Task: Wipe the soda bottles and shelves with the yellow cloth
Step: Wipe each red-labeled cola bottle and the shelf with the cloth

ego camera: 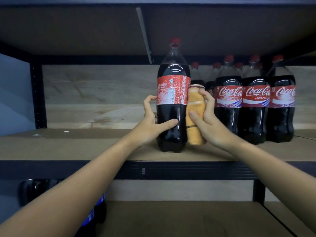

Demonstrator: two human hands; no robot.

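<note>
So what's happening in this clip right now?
A person is cleaning soda bottles on a shelf. The left hand grips a big cola bottle standing near the shelf's front edge, while the right hand presses a folded yellow cloth against its side. A group of other bottles stands to the right, further back.

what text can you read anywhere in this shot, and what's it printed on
"RECYCLE ME": runs vertically on the label of the held bottle, which the left hand grips and the right hand wipes with the yellow cloth.
"Coca-Cola": on the red labels of the three front bottles on the right; the rightmost is cut off.
Too small or blurred: the held bottle's fine print and barcode, small lines under the logos, the blue label lower left.
</note>
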